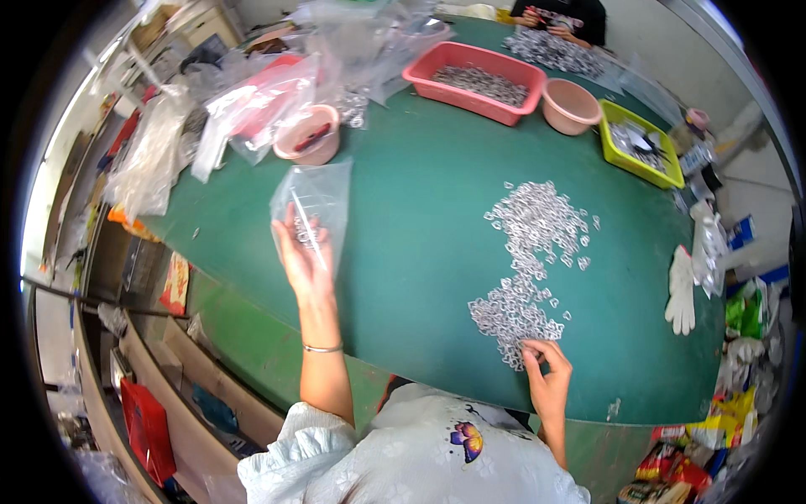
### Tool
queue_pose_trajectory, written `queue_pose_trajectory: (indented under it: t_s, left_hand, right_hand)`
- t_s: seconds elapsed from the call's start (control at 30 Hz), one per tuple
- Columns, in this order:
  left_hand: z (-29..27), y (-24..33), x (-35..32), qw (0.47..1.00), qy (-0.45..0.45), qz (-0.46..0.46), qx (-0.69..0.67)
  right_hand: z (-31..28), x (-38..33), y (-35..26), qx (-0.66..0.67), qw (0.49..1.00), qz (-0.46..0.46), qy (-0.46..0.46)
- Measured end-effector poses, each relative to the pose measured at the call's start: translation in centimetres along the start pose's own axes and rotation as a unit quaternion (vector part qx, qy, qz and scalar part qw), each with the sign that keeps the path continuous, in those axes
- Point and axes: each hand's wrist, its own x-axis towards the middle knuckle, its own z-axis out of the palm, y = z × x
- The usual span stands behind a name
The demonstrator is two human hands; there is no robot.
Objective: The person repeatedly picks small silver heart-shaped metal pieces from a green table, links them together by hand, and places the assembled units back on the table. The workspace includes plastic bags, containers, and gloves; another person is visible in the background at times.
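Observation:
My left hand (pixel 306 260), palm up at the left of the table, holds a clear plastic bag (pixel 334 189). Several small silvery metal rings (pixel 304 231) lie by its fingers; whether they are inside the bag or under it I cannot tell. At the near edge of a pile of the same kind of rings (pixel 508 315), my right hand (pixel 547 370) has thumb and fingertips drawn together. What it pinches, if anything, is hidden. Another pile of rings (pixel 541 220) joins this one farther back.
Along the green table's far side stand a pink tub of metal pieces (pixel 533 99), a pink bowl (pixel 571 109), a yellow-green basket (pixel 617 155) and a bowl with a red-handled tool (pixel 323 149). A white glove (pixel 682 294) lies right. A co-worker's hands (pixel 562 34) are busy at the back.

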Motion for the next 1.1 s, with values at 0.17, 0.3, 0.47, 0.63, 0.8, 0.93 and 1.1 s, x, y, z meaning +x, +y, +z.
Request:
queue_pose_trajectory:
  t_s: [0.17,0.3,0.47,0.63,0.8,0.93,1.1]
  left_hand:
    - [3.8,-1.8,1.0,0.978,0.123,0.070,0.152]
    - [4.0,-1.8,0.2,0.967,0.123,0.055,0.218]
    - [4.8,-2.4,-3.8,0.961,0.250,0.013,0.116]
    - [7.1,-6.4,-10.1,0.969,0.232,-0.033,0.083]
    - [8.2,-10.8,-14.7,0.781,-0.236,-0.140,0.562]
    - [10.0,-13.7,-15.6,0.545,-0.424,-0.051,0.721]
    - [8.9,-13.9,-16.6,0.524,-0.469,-0.059,0.708]
  right_hand:
    - [-0.6,-0.4,0.7,-0.002,1.000,0.009,0.008]
    - [-1.1,-0.5,1.1,0.002,0.999,0.028,0.027]
    - [-2.7,-0.1,2.5,0.043,0.997,0.056,0.041]
    - [-4.7,1.3,3.2,-0.065,0.996,0.042,0.047]
    - [-3.6,0.6,2.6,-0.298,0.954,0.031,-0.003]
    - [-0.6,-0.7,2.9,-0.274,0.959,0.027,-0.062]
    - [1.3,-1.0,2.1,-0.246,0.966,-0.017,-0.078]
